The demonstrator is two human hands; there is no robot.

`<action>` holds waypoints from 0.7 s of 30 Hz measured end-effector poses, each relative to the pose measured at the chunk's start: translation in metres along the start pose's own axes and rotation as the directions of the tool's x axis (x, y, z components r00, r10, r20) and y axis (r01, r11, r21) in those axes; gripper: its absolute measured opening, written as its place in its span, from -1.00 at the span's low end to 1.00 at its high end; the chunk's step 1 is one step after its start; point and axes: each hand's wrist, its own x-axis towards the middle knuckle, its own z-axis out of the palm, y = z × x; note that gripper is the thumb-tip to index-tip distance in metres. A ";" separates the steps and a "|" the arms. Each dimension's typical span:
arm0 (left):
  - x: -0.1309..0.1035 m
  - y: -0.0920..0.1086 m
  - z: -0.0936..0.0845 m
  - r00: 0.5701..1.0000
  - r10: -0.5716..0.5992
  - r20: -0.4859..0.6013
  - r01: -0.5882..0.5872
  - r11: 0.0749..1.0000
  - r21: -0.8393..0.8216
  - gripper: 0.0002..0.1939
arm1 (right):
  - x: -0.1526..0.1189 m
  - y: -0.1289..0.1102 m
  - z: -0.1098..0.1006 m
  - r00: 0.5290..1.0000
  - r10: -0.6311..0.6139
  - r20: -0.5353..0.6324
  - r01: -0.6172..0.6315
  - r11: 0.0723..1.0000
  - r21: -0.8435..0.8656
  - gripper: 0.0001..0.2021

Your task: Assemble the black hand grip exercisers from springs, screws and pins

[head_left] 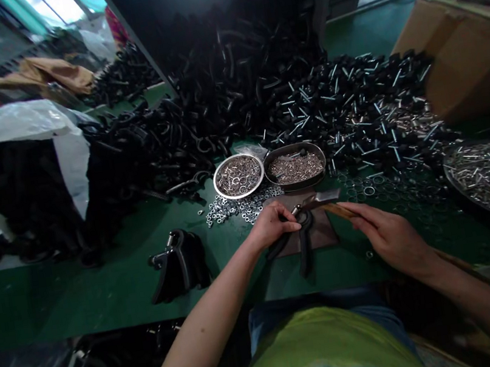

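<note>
My left hand (pixel 274 225) is closed on a black plastic clamp (pixel 304 245), its fingers pinching near the ring-shaped end, where a small metal part shows. The clamp lies over a brown square pad (pixel 321 233) on the green bench. In my right hand (pixel 386 236) is a hammer (pixel 341 211), gripped by its wooden handle. Its metal head is just above and beside the clamp's ring; whether they touch I cannot tell. To the left stands a small group of black clamps (pixel 181 263) with metal pins.
Behind the pad are a round dish (pixel 218 190) of rings, an oval tin (pixel 298 185) of small metal parts and loose nuts (pixel 225 209). Black plastic parts (pixel 232 99) heap at the back, with black-headed bolts (pixel 352 100) to the right. A large pan (pixel 463 194) holds metal pins.
</note>
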 end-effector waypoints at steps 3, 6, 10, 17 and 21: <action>-0.001 0.001 0.000 0.999 0.020 -0.028 -0.019 1.000 0.018 -0.86 | -0.002 0.001 -0.001 1.000 0.014 0.000 -0.014 1.000 0.005 -0.65; -0.001 0.000 0.001 1.000 0.020 -0.021 -0.019 1.000 0.024 -0.86 | -0.002 0.003 0.000 1.000 0.014 0.006 -0.014 1.000 0.001 -0.65; -0.001 0.000 0.001 0.999 0.033 -0.018 -0.032 0.999 0.038 -0.85 | -0.002 0.005 0.001 1.000 0.007 -0.004 -0.007 1.000 0.001 -0.65; 0.002 0.005 0.000 0.999 -0.040 0.026 0.037 0.996 0.082 -0.83 | -0.002 0.004 0.001 1.000 -0.014 -0.010 0.014 1.000 -0.003 -0.66; 0.004 0.006 0.001 0.997 -0.056 0.060 0.051 0.995 0.086 -0.84 | -0.002 0.004 0.001 1.000 -0.020 -0.007 0.020 1.000 -0.013 -0.65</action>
